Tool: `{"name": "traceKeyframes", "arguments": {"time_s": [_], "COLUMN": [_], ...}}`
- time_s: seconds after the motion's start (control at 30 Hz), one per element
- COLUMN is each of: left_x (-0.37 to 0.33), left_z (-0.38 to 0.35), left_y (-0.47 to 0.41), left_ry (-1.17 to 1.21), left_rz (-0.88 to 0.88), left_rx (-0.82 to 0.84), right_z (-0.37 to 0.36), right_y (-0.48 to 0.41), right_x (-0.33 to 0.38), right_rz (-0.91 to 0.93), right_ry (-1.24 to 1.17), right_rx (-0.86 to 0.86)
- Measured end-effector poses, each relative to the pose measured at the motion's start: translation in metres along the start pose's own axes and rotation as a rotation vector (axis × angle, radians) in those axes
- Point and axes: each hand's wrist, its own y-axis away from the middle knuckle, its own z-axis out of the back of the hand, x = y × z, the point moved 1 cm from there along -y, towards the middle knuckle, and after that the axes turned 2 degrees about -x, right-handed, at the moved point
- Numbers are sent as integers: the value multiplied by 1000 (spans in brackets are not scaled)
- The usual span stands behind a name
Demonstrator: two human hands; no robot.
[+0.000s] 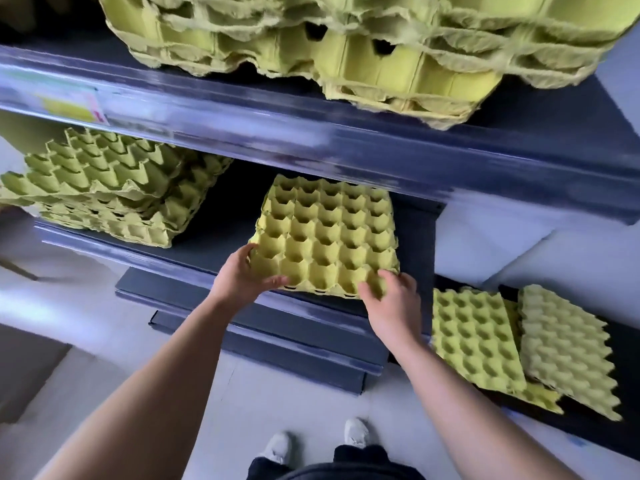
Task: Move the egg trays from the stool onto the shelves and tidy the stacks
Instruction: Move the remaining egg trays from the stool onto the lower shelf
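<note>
At the bottom centre of the frame the shoes (356, 433) point at the racking, and both bare forearms reach up and away from them. The left hand (247, 276) grips the tray (325, 237) at its near-left corner, thumb lying along the near edge and fingers curled up the left side. The right hand (391, 301) holds the near-right corner, fingers bent over the rim with their tips in the cups. Both hands are about equally near, on the one edge that faces the person.

The relation that matters: the tray lies straight ahead of the fingers, cups up, in mid-frame. Its length runs away from the person into the shelf (221, 233), with the near edge overhanging the shelf's front lip. It looks slightly tilted; whether its far edge rests on the board I cannot tell. The next move is probably a straight push inward, under the beam (311, 140) above.

At lower right, the loose trays (478, 337) lie skewed on the dark stool (585, 441), just beside the right forearm. At middle left the left stack (104, 192) sits ragged on the same shelf, well apart from the held tray. Across the top of the frame the top stack (346, 46) overhangs its shelf unevenly.
</note>
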Motion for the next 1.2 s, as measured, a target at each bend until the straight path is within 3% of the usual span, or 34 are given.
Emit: {"name": "traceKeyframes", "arguments": {"time_s": [0.43, 0.67, 0.87, 1.2], "left_x": [35, 0, -55, -115], "left_z": [11, -7, -73, -252], "left_y": [-47, -22, 37, 163], "left_ry": [-308, -575, -609, -576], "left_rz": [-99, -409, -638, -844], "left_rx": [151, 12, 151, 389], "right_z": [-28, 17, 78, 185], "right_y": [18, 39, 72, 139], "right_x": [23, 4, -53, -221], "right_rz": [-82, 15, 43, -158], "right_ry": [57, 88, 205, 246], "right_rx": [29, -104, -241, -286]}}
